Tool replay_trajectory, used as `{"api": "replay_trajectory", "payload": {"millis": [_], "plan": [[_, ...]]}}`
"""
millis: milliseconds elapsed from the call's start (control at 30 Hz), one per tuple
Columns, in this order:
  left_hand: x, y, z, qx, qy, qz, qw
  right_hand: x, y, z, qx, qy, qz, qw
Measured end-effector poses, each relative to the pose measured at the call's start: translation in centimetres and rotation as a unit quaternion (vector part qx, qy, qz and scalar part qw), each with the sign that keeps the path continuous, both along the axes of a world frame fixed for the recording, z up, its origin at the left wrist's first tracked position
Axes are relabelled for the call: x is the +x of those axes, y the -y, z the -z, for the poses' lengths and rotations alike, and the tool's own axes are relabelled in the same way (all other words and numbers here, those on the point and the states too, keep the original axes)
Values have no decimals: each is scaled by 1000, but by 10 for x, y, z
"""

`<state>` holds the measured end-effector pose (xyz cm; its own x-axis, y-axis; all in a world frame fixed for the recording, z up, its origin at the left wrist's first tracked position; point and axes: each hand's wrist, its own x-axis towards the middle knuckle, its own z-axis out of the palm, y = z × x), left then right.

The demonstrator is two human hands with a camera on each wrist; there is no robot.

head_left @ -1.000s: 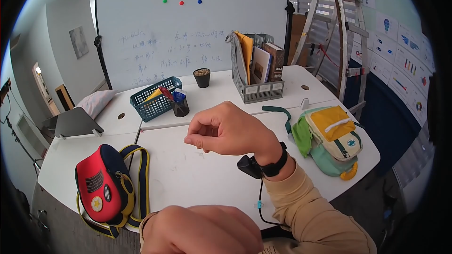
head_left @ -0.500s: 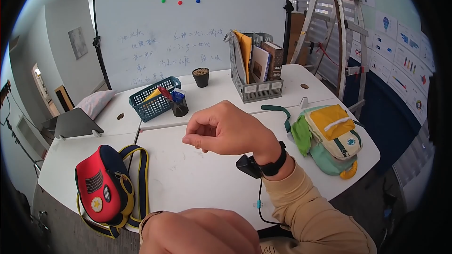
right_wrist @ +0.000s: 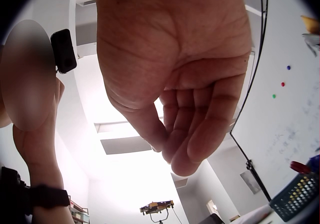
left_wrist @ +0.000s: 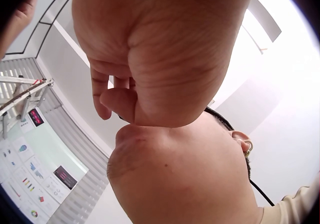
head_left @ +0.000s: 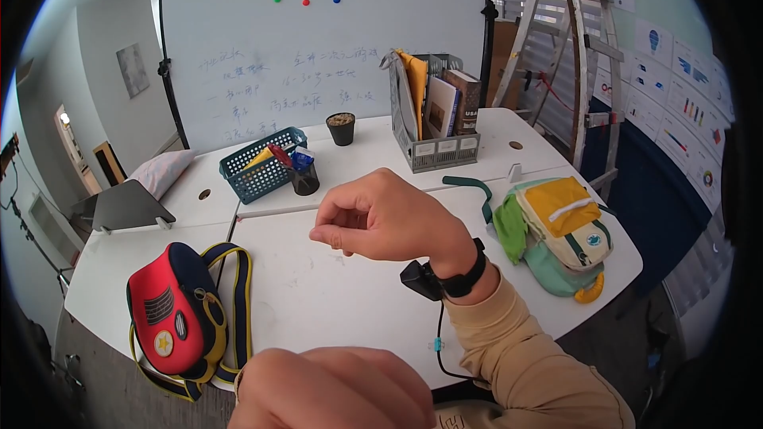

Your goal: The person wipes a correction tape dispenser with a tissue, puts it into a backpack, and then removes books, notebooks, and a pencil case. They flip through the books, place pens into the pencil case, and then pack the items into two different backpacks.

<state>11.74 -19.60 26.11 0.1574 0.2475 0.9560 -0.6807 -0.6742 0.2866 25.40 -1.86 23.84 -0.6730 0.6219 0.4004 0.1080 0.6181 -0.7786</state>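
Observation:
My right hand (head_left: 385,218) is raised over the middle of the table, a camera strapped to its wrist. Its fingers are loosely bent, with the thumb close to the fingertips. In the right wrist view, the palm of the right hand (right_wrist: 180,74) shows nothing held. Low in the head view, near the camera, is my left hand (head_left: 334,389), seen from the back. The left wrist view shows this left hand (left_wrist: 155,49) close to the person's chin, thumb and fingers loosely bent, nothing visible between them.
A red and navy bag (head_left: 171,314) lies on the table (head_left: 294,302) at left, a green and cream backpack (head_left: 548,230) at right. Farther back stand a teal basket (head_left: 258,183), a pen holder (head_left: 305,183), a potted plant (head_left: 342,133) and a grey file rack (head_left: 441,155) before a whiteboard (head_left: 334,32).
The head view shifts very slightly. Both hands stay nearly where they were, and the objects on the table have not moved.

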Motion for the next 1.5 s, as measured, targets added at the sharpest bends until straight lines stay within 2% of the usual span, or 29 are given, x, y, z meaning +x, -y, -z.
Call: {"api": "replay_trajectory", "payload": {"millis": [133, 200, 333, 400, 467, 567, 600, 800, 1000, 1200, 1500], "plan": [[-20, -14, 18, 33, -34, 0, 999, 1, -2, 2, -1, -5, -1, 1000], [-20, -18, 19, 7, -29, -17, 999, 1, -2, 3, -5, -11, 1, 1000], [-16, -36, 5, -122, -8, -94, 988, 6, -5, 1, 22, -40, 16, 999], [-20, -57, 7, -201, 14, -97, 975, 10, -10, 4, 44, -65, 26, 997], [-28, -83, 13, -306, 28, -66, 949, 14, -11, 1, 4, -94, 21, 995], [-33, -107, 16, -382, 16, -8, 924, 16, -10, -3, -27, -114, 42, 992], [-32, -114, 19, -373, 2, -33, 927, 17, -11, -4, -31, -113, 45, 992], [-28, -118, 23, -369, 29, -34, 928, 21, -13, -6, -41, -111, 55, 991], [-28, -115, 21, -343, 8, -38, 938, 21, -8, -7, -35, -113, 42, 992], [-24, -113, 17, -366, 27, -28, 930, 23, -10, -5, -30, -116, 34, 992], [-28, -112, 21, -351, -17, -54, 935, 24, -10, -6, -3, -95, 43, 995]]}}
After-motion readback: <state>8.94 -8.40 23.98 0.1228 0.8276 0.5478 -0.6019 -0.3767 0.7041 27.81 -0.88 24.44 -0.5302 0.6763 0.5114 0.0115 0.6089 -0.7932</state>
